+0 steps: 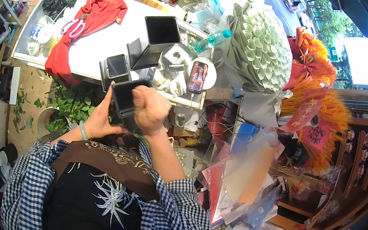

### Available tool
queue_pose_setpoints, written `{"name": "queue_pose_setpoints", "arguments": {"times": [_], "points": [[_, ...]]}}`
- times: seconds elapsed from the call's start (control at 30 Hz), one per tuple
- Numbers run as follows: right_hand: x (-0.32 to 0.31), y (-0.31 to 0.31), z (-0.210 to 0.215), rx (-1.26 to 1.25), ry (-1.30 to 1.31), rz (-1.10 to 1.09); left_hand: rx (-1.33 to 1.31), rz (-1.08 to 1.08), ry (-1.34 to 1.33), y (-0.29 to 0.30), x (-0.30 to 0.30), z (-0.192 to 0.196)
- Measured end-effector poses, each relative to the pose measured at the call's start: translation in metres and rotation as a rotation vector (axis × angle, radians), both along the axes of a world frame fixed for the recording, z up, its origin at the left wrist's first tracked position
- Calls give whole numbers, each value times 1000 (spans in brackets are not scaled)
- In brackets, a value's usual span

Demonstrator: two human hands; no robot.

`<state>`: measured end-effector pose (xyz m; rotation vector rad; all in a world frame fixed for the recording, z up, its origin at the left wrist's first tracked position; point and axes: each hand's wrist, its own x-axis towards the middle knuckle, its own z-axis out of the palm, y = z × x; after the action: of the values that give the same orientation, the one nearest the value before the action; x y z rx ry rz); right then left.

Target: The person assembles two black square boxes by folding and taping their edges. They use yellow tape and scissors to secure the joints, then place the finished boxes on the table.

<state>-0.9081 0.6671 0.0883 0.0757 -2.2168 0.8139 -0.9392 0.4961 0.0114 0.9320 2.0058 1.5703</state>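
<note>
In front of my chest is a black square box [124, 99], its dark mouth tipped up toward me. My left hand [100, 121] wraps round its left side and lower part. Curled into a fist, my right hand [151, 108] is at the box's right rim; its fingertips are hidden, so what they pinch cannot be seen. Just beyond, on the white table, stand a small black box [118, 66] and a taller black box [162, 31], with a dark panel-like piece [141, 55] between them. A phone [197, 77] with a lit screen lies to their right.
Red cloth [102, 7] and pink-handled scissors [73, 28] lie on the white table [40, 64]. A teal-capped bottle [212, 41] rests near a large pale-green bouquet [263, 51]. Orange dried stalks [335, 112] crowd the right. Green leaves [72, 104] fill a pot below the table.
</note>
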Motion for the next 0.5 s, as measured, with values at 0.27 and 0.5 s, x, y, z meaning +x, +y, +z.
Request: {"name": "queue_pose_setpoints", "arguments": {"times": [0.27, 0.5], "points": [[-43, -35, 35, 313, 133, 126, 140, 310, -15, 0, -28, -13], [-72, 16, 23, -45, -215, -57, 111, 204, 272, 4, -106, -29]]}}
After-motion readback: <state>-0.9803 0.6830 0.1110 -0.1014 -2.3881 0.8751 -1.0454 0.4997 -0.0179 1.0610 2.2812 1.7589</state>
